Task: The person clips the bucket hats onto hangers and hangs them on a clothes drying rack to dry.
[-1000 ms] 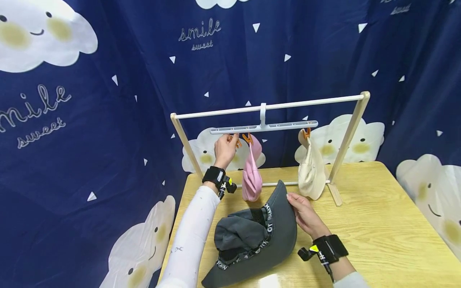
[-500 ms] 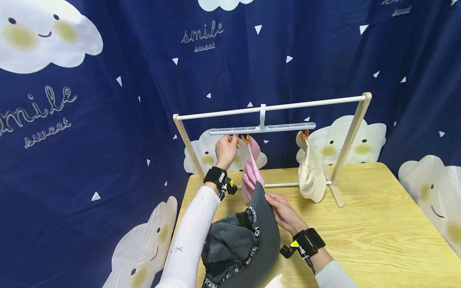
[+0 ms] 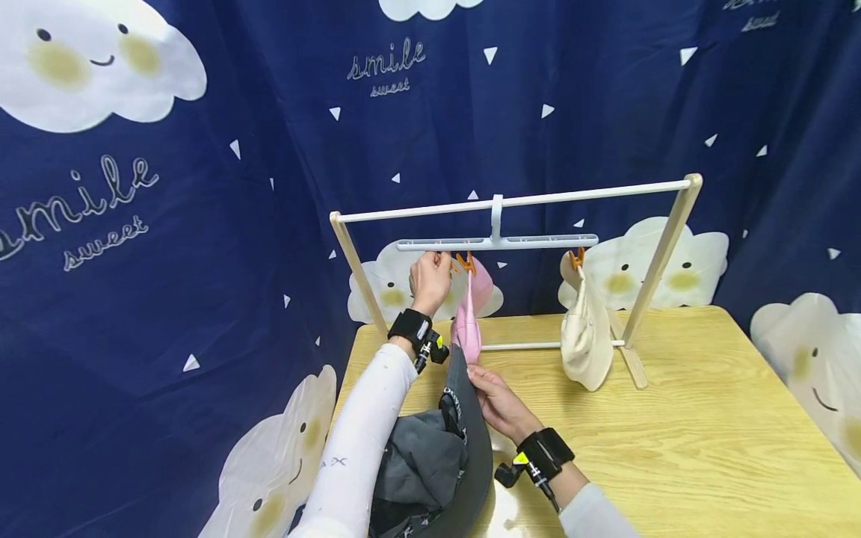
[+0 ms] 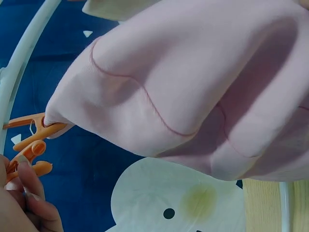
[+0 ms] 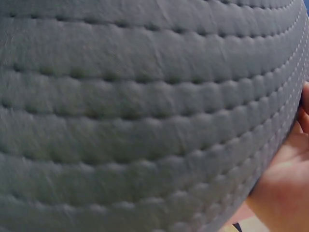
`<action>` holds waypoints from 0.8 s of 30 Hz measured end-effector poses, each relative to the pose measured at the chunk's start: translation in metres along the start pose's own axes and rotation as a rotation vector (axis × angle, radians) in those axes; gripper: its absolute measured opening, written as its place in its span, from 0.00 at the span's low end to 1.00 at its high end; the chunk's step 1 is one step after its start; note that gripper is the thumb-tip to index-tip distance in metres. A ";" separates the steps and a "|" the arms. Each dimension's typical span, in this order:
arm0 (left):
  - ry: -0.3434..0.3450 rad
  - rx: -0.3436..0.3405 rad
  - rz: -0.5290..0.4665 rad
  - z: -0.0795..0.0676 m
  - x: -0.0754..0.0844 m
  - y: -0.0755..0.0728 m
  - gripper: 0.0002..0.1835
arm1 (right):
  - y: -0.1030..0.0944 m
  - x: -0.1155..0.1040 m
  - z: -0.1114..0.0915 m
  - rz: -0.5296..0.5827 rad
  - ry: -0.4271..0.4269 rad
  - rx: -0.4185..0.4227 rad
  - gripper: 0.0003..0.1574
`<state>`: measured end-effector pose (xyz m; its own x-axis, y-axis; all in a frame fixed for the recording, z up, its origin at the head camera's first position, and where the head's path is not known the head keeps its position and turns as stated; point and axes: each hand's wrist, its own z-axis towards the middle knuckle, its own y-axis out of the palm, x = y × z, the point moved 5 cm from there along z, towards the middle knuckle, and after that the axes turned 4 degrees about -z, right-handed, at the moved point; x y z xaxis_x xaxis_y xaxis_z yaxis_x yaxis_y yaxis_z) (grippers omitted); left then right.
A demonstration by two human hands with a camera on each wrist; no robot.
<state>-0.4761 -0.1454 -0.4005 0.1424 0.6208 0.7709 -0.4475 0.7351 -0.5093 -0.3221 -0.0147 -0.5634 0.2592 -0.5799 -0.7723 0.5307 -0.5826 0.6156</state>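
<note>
Just under the left part of the pale hanger bar (image 3: 444,244), my left hand (image 3: 431,281) pinches an orange clothespin (image 4: 39,166), whose jaws stand apart with no cloth between them in the left wrist view. Beside it a pink hat (image 3: 468,317) hangs from another orange clothespin (image 3: 466,261). My right hand (image 3: 499,403) grips the brim edge of a dark grey bucket hat (image 3: 424,456). The hat is tipped with its inside facing left, and its brim tip overlaps the pink hat's bottom. Stitched rows of the brim (image 5: 140,116) fill the right wrist view.
A cream hat (image 3: 585,336) hangs from a clothespin at the hanger's right end. The hanger hooks over the white rail (image 3: 605,192) of a wooden stand (image 3: 662,254) on the wood-grain table (image 3: 706,418). A blue cloud-print curtain (image 3: 538,67) hangs behind.
My right hand has carried the grey hat left, toward my left hand, and the brim has turned more edge-on. My left hand stays at its clothespin.
</note>
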 end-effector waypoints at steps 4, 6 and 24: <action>-0.010 0.002 0.011 -0.001 -0.001 -0.002 0.21 | 0.014 0.010 0.003 0.030 0.002 -0.026 0.24; -0.008 -0.005 0.017 -0.001 -0.002 -0.004 0.21 | 0.019 0.013 0.005 0.051 -0.002 -0.036 0.24; -0.006 -0.136 0.097 0.005 0.000 -0.001 0.23 | 0.023 0.018 0.049 0.240 -0.018 0.065 0.33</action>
<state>-0.4796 -0.1474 -0.3976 0.0987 0.6888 0.7182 -0.3356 0.7024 -0.6277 -0.3447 -0.0667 -0.5559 0.3569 -0.7159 -0.6001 0.4027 -0.4617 0.7903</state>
